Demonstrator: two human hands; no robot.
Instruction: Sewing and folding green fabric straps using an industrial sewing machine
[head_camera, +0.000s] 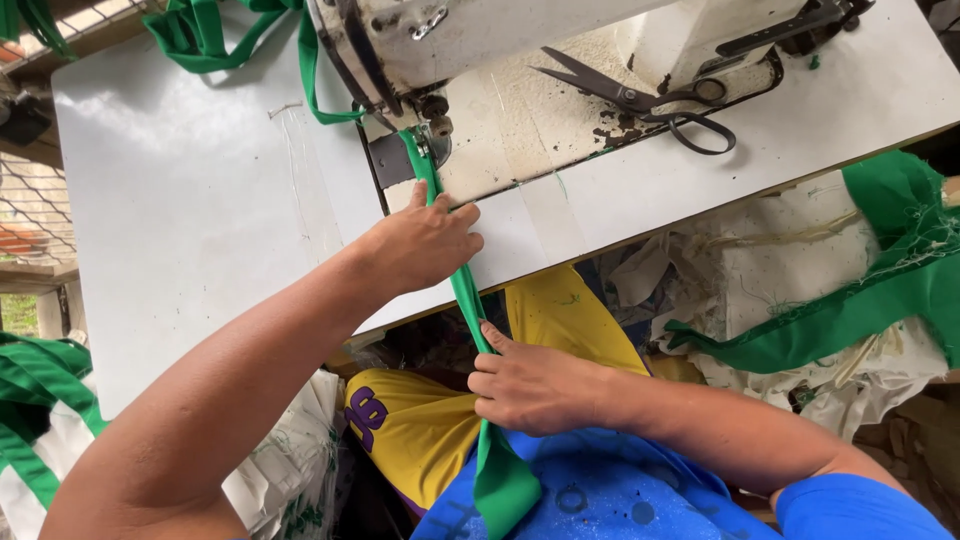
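A green strip of folded cloth runs from under the sewing machine foot, across the white bench edge and down into the lap. It looks light, soft and limp, so it is best held flat and taut at its edges. The left hand presses it onto the bench, fingers spread flat. The right hand pinches it below the edge, fingers closed on it. Scissors lie on the machine bed. More green cloth sits on white sacks; their contents cannot be told.
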